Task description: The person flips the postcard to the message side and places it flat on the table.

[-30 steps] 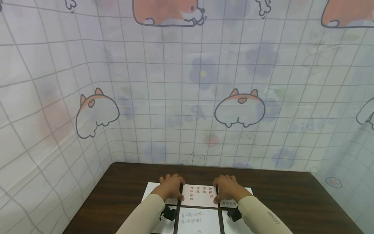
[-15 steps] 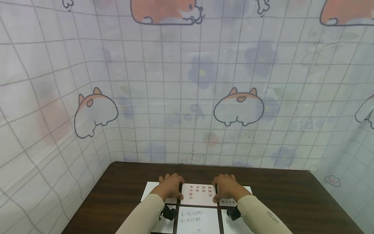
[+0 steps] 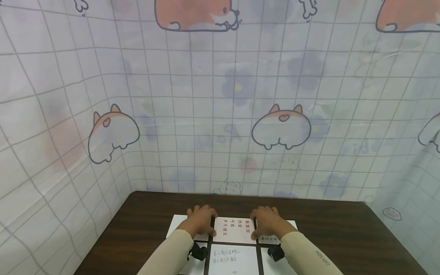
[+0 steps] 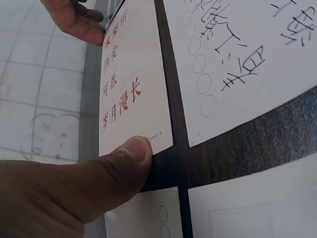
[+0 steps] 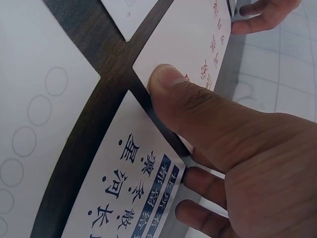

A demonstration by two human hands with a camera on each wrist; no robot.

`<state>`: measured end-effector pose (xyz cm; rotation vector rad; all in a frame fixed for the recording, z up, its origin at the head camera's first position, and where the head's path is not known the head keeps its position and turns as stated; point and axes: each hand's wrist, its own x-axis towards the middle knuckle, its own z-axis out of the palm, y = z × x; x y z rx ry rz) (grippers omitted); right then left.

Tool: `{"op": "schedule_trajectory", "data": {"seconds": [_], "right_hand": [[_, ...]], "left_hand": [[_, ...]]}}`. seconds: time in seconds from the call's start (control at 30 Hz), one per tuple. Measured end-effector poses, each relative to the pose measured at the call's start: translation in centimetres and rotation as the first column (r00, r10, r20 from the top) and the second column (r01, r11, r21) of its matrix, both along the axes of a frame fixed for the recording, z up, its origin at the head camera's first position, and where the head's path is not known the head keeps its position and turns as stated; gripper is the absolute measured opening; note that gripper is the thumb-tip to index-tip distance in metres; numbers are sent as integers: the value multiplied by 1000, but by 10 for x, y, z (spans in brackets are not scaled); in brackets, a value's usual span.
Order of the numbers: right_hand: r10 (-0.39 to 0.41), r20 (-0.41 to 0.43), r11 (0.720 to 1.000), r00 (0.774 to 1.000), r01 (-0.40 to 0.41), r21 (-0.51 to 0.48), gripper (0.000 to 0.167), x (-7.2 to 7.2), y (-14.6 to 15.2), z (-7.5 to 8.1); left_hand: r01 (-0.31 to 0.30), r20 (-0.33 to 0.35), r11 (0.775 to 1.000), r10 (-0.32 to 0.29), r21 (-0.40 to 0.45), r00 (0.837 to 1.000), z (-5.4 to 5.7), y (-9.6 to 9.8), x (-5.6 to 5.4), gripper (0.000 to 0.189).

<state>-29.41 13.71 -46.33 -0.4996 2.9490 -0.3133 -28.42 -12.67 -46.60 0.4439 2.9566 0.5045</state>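
A pale pink postcard (image 3: 235,231) with red characters lies between my two hands in the back row. My left hand (image 3: 199,222) holds its left side; in the left wrist view the thumb (image 4: 136,151) lies over a near corner. At the right side my right hand (image 3: 269,222) does the same, its thumb (image 5: 168,82) on the other near corner. Fingers of each hand reach the far edge, partly hidden. A handwritten white postcard (image 3: 233,259) lies just in front. Under my right forearm side sits a postcard with blue print (image 5: 124,173).
More white postcards flank the middle column, one at the back left (image 3: 173,225), one at the front left (image 3: 192,266) and one at the front right (image 3: 276,267). Narrow gaps of dark wooden table (image 3: 337,233) separate them. A patterned curtain (image 3: 213,114) surrounds the table's back and sides.
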Motion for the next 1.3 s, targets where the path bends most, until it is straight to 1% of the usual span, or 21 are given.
{"op": "schedule_trajectory", "data": {"seconds": [0.17,0.4,0.63,0.83,0.97,1.07,1.17,1.3], "right_hand": [[4,-4,1000,1000,-4,-4,56,-1,0,0],[-4,-1,1000,1000,4,-18,56,-3,1,-5],[-8,-16,999,1000,7,-33,60,-2,3,-6],[3,-31,997,1000,-5,-73,62,1,5,-9],[-6,-62,995,998,0,-97,64,3,5,-12],[-16,-86,993,996,6,-119,66,5,3,-11],[-27,-100,990,995,13,-142,69,7,2,-11],[-44,-103,988,994,27,-155,71,9,3,-13]], "left_hand": [[7,-7,1000,-7,-4,1000,-3,-1,-1,51],[16,-13,1000,-16,-6,1000,-7,-5,-4,51],[37,-67,999,-36,7,997,-6,-8,-4,52],[53,-117,998,-50,27,992,-15,-7,-6,55],[45,-146,998,-39,37,989,-17,-5,-4,59],[28,-158,999,-21,42,987,-17,-4,-3,61],[13,-156,997,0,78,988,-17,-4,-2,62],[13,-143,990,7,138,990,-18,-4,1,59]]}}
